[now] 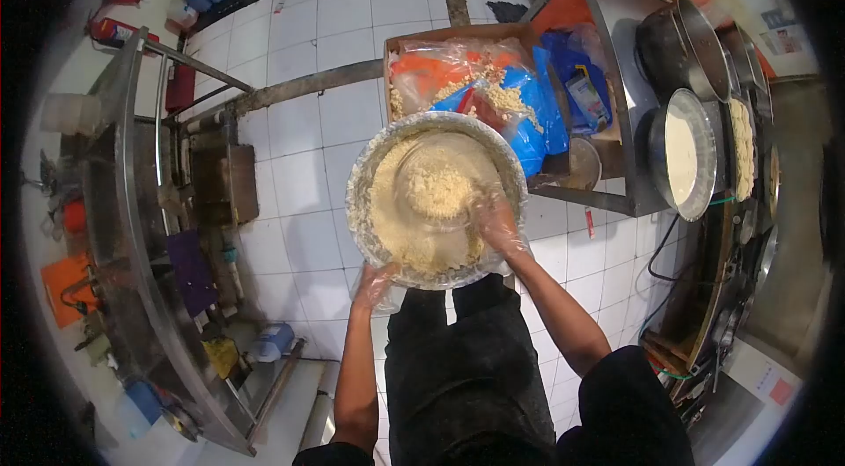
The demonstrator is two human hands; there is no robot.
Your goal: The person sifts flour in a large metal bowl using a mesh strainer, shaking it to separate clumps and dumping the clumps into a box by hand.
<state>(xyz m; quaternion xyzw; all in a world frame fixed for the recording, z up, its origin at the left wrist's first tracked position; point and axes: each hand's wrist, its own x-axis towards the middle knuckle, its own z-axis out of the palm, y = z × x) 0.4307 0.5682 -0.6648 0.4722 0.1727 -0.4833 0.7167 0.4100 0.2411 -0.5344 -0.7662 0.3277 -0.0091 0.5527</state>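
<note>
Tiled floor space (295, 158) flanks the bowl (359, 193), left hand (376, 284) apparently gripping its rim (431, 279).

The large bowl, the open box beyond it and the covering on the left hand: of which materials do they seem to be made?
Large bowl: probably metal, dull grey; pale smears partly hide its finish.
Open box: likely cardboard, judging by its matte brown edge.
Covering on the left hand: seemingly thin, clear plastic; it looks loose and see-through.
</note>
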